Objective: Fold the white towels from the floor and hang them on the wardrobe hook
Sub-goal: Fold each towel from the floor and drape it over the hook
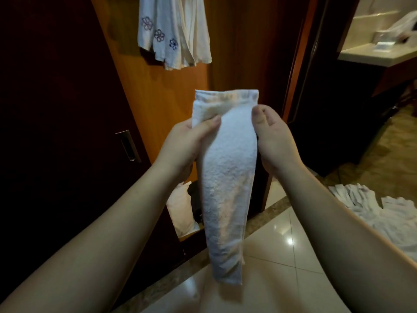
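Observation:
A white towel (228, 177), folded into a long narrow strip, hangs in front of me. My left hand (187, 141) pinches its upper left edge. My right hand (273, 136) grips its upper right edge. The towel's top end stands above both thumbs and its lower end dangles over the tiled floor. More white towels (383, 211) lie in a heap on the floor at the right. Several cloths with flower embroidery (173, 32) hang inside the open wardrobe, straight above the held towel; the hook itself is out of view.
A dark wardrobe door with a metal handle (128, 145) stands at the left. A white pillow (180, 208) sits on the wardrobe bottom. A counter (374, 57) with boxes is at the upper right, above a dark cabinet. Glossy tiles (282, 245) lie underfoot.

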